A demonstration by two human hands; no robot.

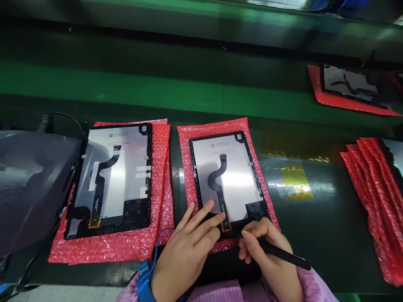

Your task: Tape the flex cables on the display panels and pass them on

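In the middle lies a tablet screen assembly (206, 167), its silvery back facing up, on a red bubble-wrap bag (185, 144). A dark flex cable (217, 184) curves down its back to a gold-coloured end (226, 226). My left hand (192, 247), wearing a blue wrist strap (145, 283), rests with fingers outstretched on the screen's lower left part. My right hand (267, 247) is closed around a slim black pen-shaped tool (288, 256) near the lower edge, right of the cable's gold end. The tool's tip is hard to make out.
To the left, a second screen assembly (126, 184) with white tape strips lies on red bubble bags (160, 167). Beyond it is a grey sheet-like cover (31, 184). Yellow tape pieces (296, 180) lie at right. Stacked red bags (371, 201) and another screen (349, 82) are farther right.
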